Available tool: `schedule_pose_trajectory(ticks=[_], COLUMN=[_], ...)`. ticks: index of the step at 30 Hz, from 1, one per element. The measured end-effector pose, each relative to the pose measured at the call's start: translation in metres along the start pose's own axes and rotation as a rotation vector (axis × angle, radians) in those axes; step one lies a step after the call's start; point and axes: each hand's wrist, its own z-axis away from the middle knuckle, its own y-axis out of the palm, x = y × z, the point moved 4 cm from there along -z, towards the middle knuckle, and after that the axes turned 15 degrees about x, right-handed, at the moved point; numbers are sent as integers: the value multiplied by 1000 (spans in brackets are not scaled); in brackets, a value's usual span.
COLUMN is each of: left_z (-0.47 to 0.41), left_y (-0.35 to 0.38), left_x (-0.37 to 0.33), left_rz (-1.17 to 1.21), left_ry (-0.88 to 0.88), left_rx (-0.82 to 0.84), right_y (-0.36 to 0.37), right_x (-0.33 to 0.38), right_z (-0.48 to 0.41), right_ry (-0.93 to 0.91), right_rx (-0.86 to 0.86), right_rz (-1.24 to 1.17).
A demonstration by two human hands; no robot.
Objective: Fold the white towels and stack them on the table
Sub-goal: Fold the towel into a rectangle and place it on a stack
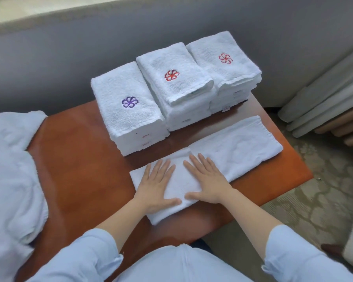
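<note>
Done so far, judging from the layout: three stacks of folded white towels set side by side along the far edge of the table [73, 159]; left stack [128, 123] topped with a purple emblem, middle stack [179, 94] and right stack [226, 72] topped with red emblems; number of towels per stack not readable.

In hand: one towel [236, 147] folded to a long strip, laid across the near right part of the table just in front of the stacks, far end close to the right edge, near end apparently doubled over. Left hand [158, 186] and right hand [207, 180] flat on that doubled end, palms down, fingers straight and slightly spread; pressing only, nothing gripped by either.

Left to do, as a judgement: finish folding the strip to stack size; place on a stack; then work through the heap of loose towels [12, 169] lying over the left edge; roughly past the midpoint, no closer estimate possible.

Surface: polished reddish-brown wood, smooth, rounded corners.

Room: grey upholstered seat back [69, 47] behind the far edge; patterned carpet [314, 190] off the right edge; pale and wooden slats [324, 110] leaning at far right, purpose unclear.
</note>
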Motion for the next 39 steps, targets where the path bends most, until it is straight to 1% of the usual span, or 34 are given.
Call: schedule_pose_trajectory(ticks=[5,12,19,21,23,25,26,29,31,34,39], left_z=[-6,13,46,47,44,41,40,32,26,15,-20], left_y=[-3,3,21,10,-7,-17,-17,-18,-22,-30,-47], left_x=[3,7,15,10,3,-7,-13,-31,-42,-57,-79], left_rz=[-38,-47,-98,-27,23,-9,-42,-137,-164,-205,-243], left_ry=[-35,-39,-59,-69,-77,-35,7,145,200,235,266], left_rx=[137,289,369,330,205,94,76,100,109,140,179], right_y=[-5,9,33,34,38,41,42,39,35,29,21], right_x=[0,28,69,72,73,71,69,61,54,38,4], right_z=[-2,9,30,40,52,62,66,71,74,76,75], right_ry=[43,101,101,133,200,278,304,351,370,385,387], right_rx=[46,80,80,46,7,12,30,75,93,92,32], right_rz=[-9,10,-66,-121,-203,-258,-257,-212,-206,-265,-320])
